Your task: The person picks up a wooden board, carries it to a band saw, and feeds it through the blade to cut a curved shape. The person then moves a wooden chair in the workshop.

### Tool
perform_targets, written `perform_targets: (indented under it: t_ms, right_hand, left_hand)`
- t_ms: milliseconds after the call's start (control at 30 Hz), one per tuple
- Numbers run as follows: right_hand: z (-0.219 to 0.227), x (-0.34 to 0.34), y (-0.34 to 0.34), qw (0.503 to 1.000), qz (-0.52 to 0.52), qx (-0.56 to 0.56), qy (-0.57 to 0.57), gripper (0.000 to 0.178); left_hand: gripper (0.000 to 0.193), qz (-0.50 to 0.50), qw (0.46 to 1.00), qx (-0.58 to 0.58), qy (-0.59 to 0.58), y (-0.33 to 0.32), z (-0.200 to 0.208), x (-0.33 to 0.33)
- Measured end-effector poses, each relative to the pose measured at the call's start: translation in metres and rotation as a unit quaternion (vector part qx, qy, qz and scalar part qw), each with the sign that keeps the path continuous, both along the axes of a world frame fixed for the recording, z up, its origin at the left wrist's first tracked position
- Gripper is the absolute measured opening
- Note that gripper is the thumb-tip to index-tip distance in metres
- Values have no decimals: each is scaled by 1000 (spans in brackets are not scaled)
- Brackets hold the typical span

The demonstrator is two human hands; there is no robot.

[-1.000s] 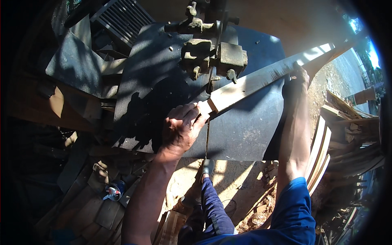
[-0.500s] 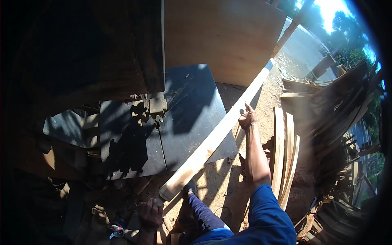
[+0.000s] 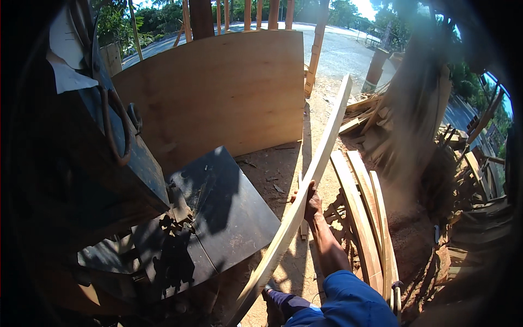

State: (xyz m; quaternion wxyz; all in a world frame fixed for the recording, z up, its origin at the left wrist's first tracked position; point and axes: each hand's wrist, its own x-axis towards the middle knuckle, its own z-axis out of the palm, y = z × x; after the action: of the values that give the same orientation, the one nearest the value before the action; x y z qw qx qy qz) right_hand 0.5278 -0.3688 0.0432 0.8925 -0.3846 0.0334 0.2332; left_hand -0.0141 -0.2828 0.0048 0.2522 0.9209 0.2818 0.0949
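Note:
A long pale wooden board [image 3: 287, 226] slants from the bottom edge up toward the far right. Around its middle my right hand [image 3: 313, 203] is closed, thumb on the near side and fingertips showing past the opposite edge. My left hand is out of view; the near end of the board runs into shadow at the lower edge. Left of the board lies the dark metal table [image 3: 231, 204] of what looks like a bandsaw, with a slit across it. The board's lower part passes close to the table's right corner; whether they touch I cannot tell.
The saw's dark upper housing [image 3: 117, 180] looms at left. A large plywood sheet [image 3: 218, 92] stands behind the table. Several curved wooden strips [image 3: 357, 218] lean right of my forearm, with scrap wood piles [image 3: 365, 117] beyond. Sawdust covers the ground.
The board has swung away from the saw table and points more steeply away from me, still in my right hand. My view has tilted up, and my left hand has dropped out of it.

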Motion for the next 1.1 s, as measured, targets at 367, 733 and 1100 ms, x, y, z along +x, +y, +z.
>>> perform_targets:
  t_ms: [367, 733, 1100]
  right_hand:
    - [99, -154, -172, 917, 111, 51, -380, 30]
    - [145, -361, -235, 725, 318, -147, -594, 73]
    - [38, -327, -435, 582, 372, -473, -547, 86]
  left_hand:
    - [56, -24, 976, -139, -164, -107, 5, 38]
    - [65, 155, 882, -364, -255, -85, 30, 80]
    - [73, 227, 723, -608, -235, -89, -22, 83]
